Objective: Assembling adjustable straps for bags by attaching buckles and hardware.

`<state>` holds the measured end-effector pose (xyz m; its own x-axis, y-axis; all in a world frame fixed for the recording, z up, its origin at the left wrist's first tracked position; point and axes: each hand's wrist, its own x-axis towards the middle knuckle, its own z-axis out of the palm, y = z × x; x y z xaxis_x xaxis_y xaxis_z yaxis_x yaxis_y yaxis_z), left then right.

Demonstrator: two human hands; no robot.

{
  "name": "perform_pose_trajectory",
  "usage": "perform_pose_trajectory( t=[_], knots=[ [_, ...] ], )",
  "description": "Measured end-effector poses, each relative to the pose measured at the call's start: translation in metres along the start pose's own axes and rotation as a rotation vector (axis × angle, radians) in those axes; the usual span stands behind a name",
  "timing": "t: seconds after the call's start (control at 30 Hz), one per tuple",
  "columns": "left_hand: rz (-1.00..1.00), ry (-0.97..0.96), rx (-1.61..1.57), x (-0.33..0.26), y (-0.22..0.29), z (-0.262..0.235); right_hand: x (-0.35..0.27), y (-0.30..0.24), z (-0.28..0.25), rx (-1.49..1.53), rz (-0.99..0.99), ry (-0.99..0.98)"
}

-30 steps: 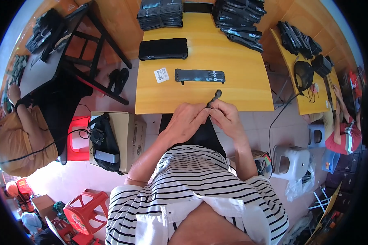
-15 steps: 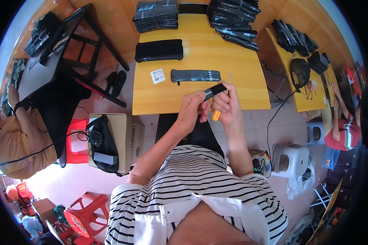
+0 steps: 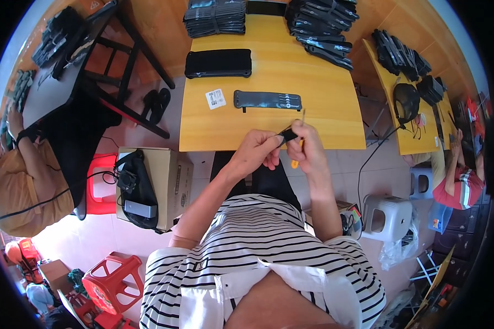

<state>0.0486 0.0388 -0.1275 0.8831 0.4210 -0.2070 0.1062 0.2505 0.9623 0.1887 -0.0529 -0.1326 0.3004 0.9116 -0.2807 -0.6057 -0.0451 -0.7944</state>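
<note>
Left hand: I am watching the left hand point(image 3: 256, 151) pinching one end of a black strap point(image 3: 288, 135) between thumb and forefinger; the other fingers are curling below.
Right hand: the right hand point(image 3: 309, 143) is closing its fingers around a tool point(image 3: 295, 164); I cannot tell whether its fingertips are also pinching the strap.
Tool: its orange handle is poking out below the fist, its thin shaft pointing up past the knuckles.
Strap: it is slanting between the two hands, in the air by the table's near edge.
Table point(image 3: 329, 123): I am seeing a printed band point(image 3: 268, 100) lying flat beyond the hands, touching neither.
Left of band: a white sticker point(image 3: 215, 99) is lying near it, and a black pad point(image 3: 218, 63) is resting farther back.
Far edge: I am noting two dark stacks point(image 3: 214, 21) point(image 3: 323, 17), with a dark slab point(image 3: 265, 7) lying between them.
Left side: a co-worker point(image 3: 30, 183) is reaching toward a dark desk; a carton point(image 3: 167, 189) is standing nearer, bearing a black bag point(image 3: 140, 192).
Right side: another co-worker in red point(image 3: 460, 187) is sitting by a second table point(image 3: 409, 143).
</note>
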Motion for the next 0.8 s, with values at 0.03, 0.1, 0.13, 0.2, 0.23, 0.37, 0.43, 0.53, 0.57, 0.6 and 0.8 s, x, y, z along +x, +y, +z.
perform_pose_trajectory(
  t=[0.03,0.1,0.13,0.2,0.23,0.37,0.43,0.53,0.57,0.6,0.8],
  knots=[
    [0.003,0.012,-0.051,0.000,-0.001,0.001,0.003,-0.001,-0.005,-0.001,0.001,0.001],
    [0.025,0.033,-0.127,0.002,-0.008,0.005,0.011,-0.005,-0.014,0.337,0.052,-0.086],
    [0.048,0.055,-0.200,0.003,-0.010,0.007,0.012,-0.011,-0.011,0.375,0.098,-0.043],
    [0.066,0.086,-0.234,0.002,-0.010,0.009,0.017,-0.017,-0.015,0.473,0.121,0.022],
    [0.082,0.118,-0.268,0.001,-0.010,0.010,0.020,-0.022,-0.019,0.572,0.145,0.088],
    [0.103,0.102,-0.288,-0.010,-0.014,-0.001,0.041,-0.052,-0.064,0.900,-0.009,0.020],
    [0.119,0.094,-0.364,-0.023,-0.023,-0.015,0.058,-0.074,-0.095,1.012,-0.051,0.028],
    [0.095,0.113,-0.367,-0.048,-0.031,-0.025,0.077,-0.105,-0.124,0.989,-0.124,0.067],
    [0.080,0.123,-0.353,-0.054,-0.034,-0.026,0.085,-0.111,-0.133,0.939,-0.181,0.060],
    [0.059,0.145,-0.327,-0.059,-0.039,-0.024,0.093,-0.117,-0.133,0.939,-0.176,0.058],
    [0.083,0.169,-0.340,-0.087,-0.031,-0.027,0.135,-0.147,-0.155,0.958,-0.342,-0.065]
  ],
)
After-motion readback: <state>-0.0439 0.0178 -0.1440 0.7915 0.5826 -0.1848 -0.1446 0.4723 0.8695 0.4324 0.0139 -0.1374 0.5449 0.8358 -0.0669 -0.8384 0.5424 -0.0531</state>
